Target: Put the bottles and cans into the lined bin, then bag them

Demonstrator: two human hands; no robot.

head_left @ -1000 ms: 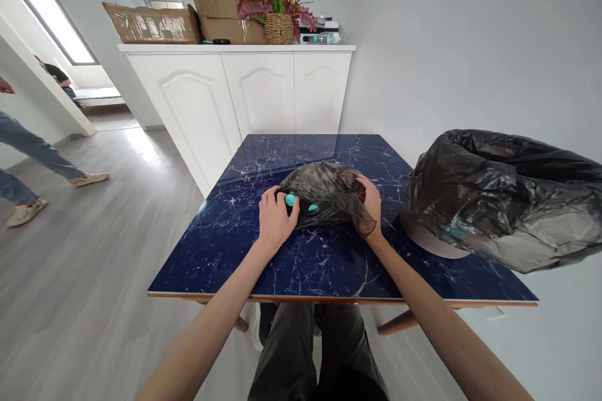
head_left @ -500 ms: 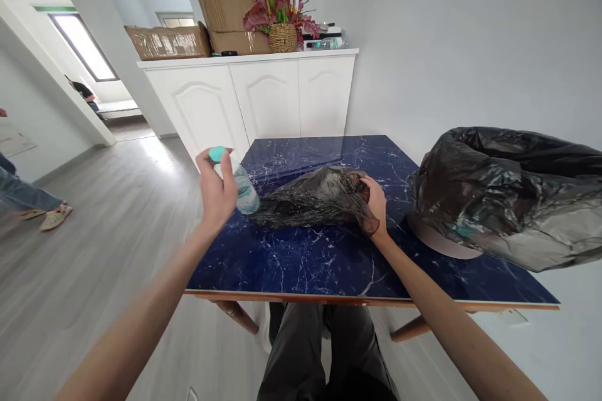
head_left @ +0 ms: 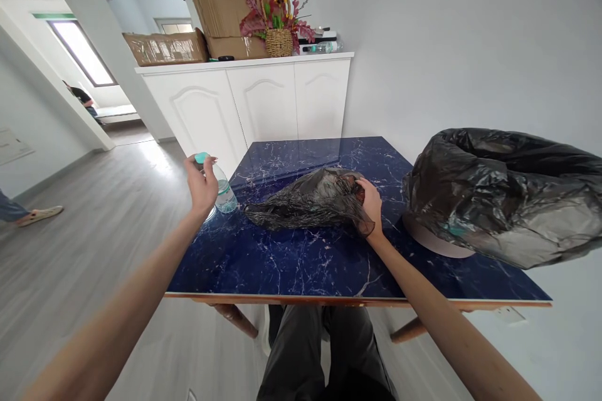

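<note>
While the left hand [head_left: 203, 188] grips a bottle [head_left: 226, 198], the right [head_left: 371, 202] cups a bag [head_left: 308, 203].

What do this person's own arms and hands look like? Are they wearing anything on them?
They are ordinary human arms. The left hand and right hand have no gloves, and I see no rings, watch or bracelet. Both forearms are bare, with no sleeves or cables in view. Lower down, dark trousers show.
</note>
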